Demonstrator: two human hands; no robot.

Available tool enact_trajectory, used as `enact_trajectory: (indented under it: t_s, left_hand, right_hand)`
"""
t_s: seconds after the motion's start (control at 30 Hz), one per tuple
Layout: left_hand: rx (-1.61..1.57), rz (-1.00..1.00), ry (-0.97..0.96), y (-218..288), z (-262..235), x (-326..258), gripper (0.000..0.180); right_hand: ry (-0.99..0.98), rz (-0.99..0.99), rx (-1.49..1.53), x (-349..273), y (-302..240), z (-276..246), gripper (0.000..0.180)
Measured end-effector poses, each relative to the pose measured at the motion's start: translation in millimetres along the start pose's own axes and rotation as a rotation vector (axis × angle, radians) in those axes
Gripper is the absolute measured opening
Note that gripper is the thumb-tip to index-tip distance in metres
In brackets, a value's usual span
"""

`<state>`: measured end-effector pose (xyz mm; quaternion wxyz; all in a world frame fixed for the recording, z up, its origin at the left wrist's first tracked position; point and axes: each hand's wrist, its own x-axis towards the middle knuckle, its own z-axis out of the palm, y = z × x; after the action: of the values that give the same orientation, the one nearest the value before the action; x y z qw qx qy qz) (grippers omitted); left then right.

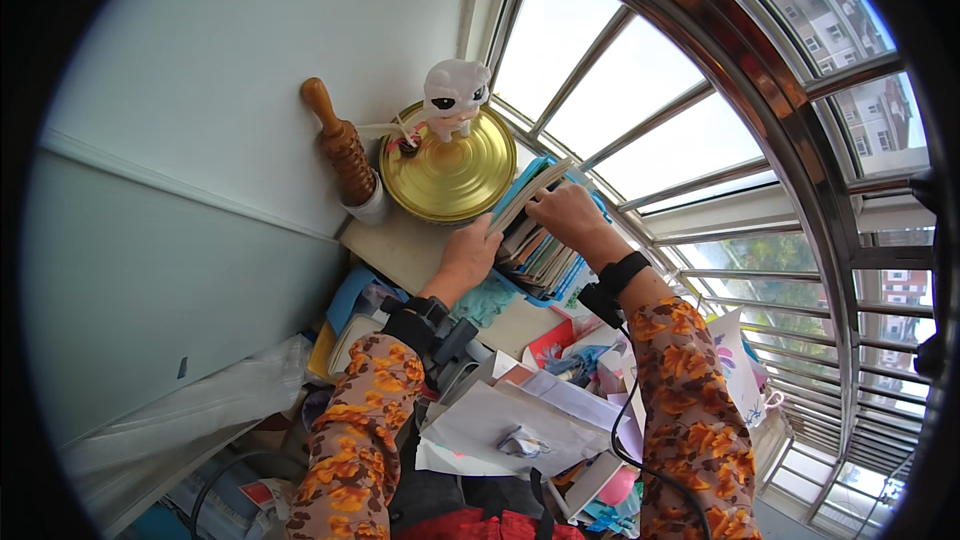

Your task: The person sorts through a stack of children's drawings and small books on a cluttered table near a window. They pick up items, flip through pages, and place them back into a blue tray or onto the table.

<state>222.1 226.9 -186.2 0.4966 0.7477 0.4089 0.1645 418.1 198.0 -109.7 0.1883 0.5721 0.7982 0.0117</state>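
Just right of the round gold tin [447, 178] and a bit nearer the person is a blue basket [538, 297] full of thin books [548, 262]. A white toy with big black eyes [456, 90] sits on top of the tin, toward its far side. Left of the tin, a bumpy brown wooden stick [347, 160] stands tilted in a white cup [370, 206]. To the tin's right, past the basket, the window bars [608, 32] shut in that side, and the tin crowds the basket on the other. Nearer than the tin, a crumpled pale green cloth [483, 301] lies by the basket, and nearer again is a messy heap of papers [492, 430]. The left hand [467, 258], just nearer than the tin, has its thumb at the near end of the leaning books; its other fingers are hidden, so I can't tell how tightly it holds. The right hand [570, 215], right of the tin, has bent fingers touching the book tops; I can't tell if they pinch any.
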Motion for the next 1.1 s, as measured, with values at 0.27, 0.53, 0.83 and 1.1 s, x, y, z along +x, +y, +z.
enact_trajectory:
  t_s: [0.27,0.53,0.83,1.1]
  left_hand:
    - [0.075,-0.018,0.008,3,-1,-1,0.046]
    - [0.102,-0.029,-0.001,5,-1,-1,0.044]
    - [0.116,-0.031,-0.008,5,0,0,0.043]
    - [0.079,-0.062,0.029,6,1,0,0.039]
  right_hand:
    - [-0.098,-0.039,-0.097,8,-6,1,0.004]
    - [-0.086,-0.129,-0.063,9,-8,0,0.004]
    - [-0.041,-0.023,0.041,10,-9,11,0.004]
    - [0.01,-0.034,0.016,2,-10,15,0.006]
